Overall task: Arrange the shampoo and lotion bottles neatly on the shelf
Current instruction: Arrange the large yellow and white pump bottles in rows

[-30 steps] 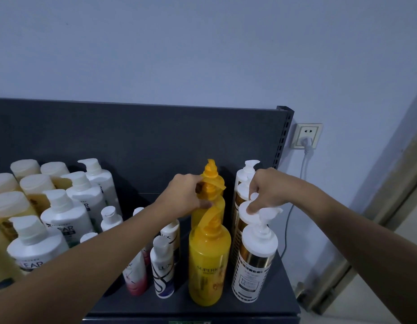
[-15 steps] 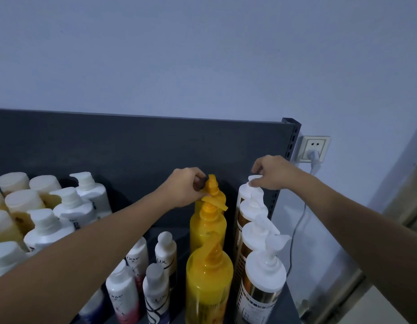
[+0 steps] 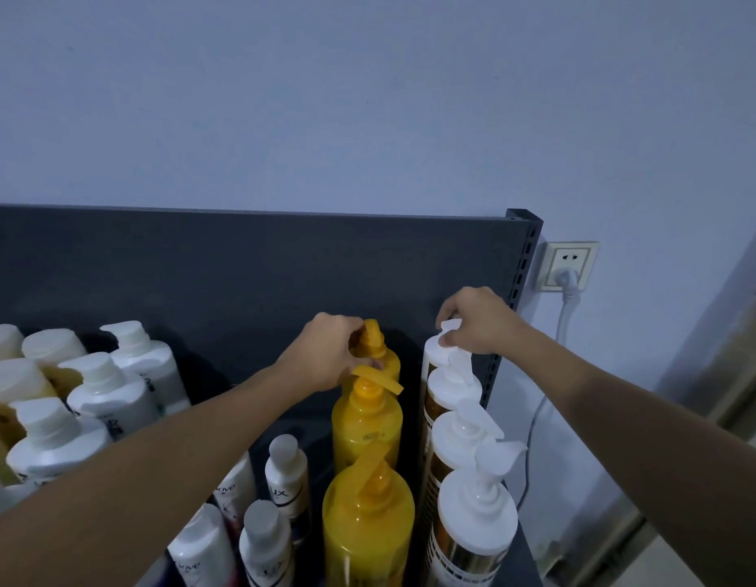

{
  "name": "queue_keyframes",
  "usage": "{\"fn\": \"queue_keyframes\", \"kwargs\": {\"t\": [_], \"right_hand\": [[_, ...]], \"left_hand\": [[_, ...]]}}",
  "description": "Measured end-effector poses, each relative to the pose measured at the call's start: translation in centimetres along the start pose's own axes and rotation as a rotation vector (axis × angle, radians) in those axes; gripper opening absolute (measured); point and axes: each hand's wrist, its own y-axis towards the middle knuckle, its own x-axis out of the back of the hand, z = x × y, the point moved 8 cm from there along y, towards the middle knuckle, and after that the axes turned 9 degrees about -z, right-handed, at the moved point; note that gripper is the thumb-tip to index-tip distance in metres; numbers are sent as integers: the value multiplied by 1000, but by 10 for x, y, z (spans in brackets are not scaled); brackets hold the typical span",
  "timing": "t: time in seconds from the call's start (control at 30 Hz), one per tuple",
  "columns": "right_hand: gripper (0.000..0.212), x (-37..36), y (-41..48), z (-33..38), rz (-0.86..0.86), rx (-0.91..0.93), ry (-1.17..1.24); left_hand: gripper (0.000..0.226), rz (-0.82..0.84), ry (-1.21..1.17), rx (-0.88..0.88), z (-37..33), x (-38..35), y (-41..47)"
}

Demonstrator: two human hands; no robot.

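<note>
Nearest, at about six o'clock in the view, the front yellow bottle (image 3: 367,527) and the front white pump bottle (image 3: 473,531) stand upright side by side near the front edge of the shelf (image 3: 531,563). Both spouts slant toward one or two o'clock. At seven o'clock a cluster of small white bottles (image 3: 266,540) stands just left of the yellow row, partly hidden by the left forearm. Behind the front pair each row runs straight back: a middle yellow bottle (image 3: 365,421) whose spout points toward three o'clock, and two more white pump bottles in file.

The step in hand looks like squaring up the last bottle in each row. The left hand (image 3: 325,358) has its fingers curled round the pump neck of the rear yellow bottle (image 3: 386,360). The right hand (image 3: 480,324) pinches the spout of the rear white pump bottle (image 3: 435,362) between thumb and fingertips.

To do this well, each hand should twist gently at the pump rather than push. That way the bottle turns on its base and does not tip into the neighbour just in front. The spouts would best match the slant of the front ones — the middle yellow spout looks out of line and probably wants correcting too. Each rear bottle should sit close to the dark back panel (image 3: 198,269) at twelve o'clock, in line with its row. Beyond the shelf post, at two o'clock, a wall socket (image 3: 568,264) holds a plug.
</note>
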Motion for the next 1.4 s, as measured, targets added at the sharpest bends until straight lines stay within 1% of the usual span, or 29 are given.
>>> {"fn": "queue_keyframes", "kwargs": {"t": [0.13, 0.3, 0.6, 0.73, 0.83, 0.93, 1.03, 1.17, 1.23, 1.33, 1.4], "right_hand": [[15, 0, 1, -1, -11, -26, 34], [17, 2, -1, -1, -22, -31, 52], [24, 2, -1, 3, -51, -33, 70], [24, 1, -1, 4, -50, -41, 57], [26, 1, -3, 5, -45, -22, 16], [36, 2, -7, 6, -35, -17, -9], [43, 11, -12, 7, -67, -21, -68], [46, 27, -19, 4, -71, -55, -92], [46, 30, -26, 2, -59, -82, -103], [40, 31, -38, 3, -85, -122, -112], [44, 23, -45, 6, -24, -137, -86]], "left_hand": [[35, -4, 21, 25, 0, 0, 2], [29, -46, 28, 78, 6, 3, 4], [30, -56, 28, 74, 11, 0, 4], [29, -58, 28, 86, 12, -2, 4], [31, -62, 36, 91, 12, -1, 3], [35, -55, 37, 102, 11, 2, 2], [37, -68, 45, 93, 8, 5, -1], [52, -123, 39, 111, 6, 16, -9], [51, -154, 34, 130, 7, 23, -14], [49, -179, 49, 136, 6, 31, -22], [49, -187, 50, 142, 5, 36, -29]]}}
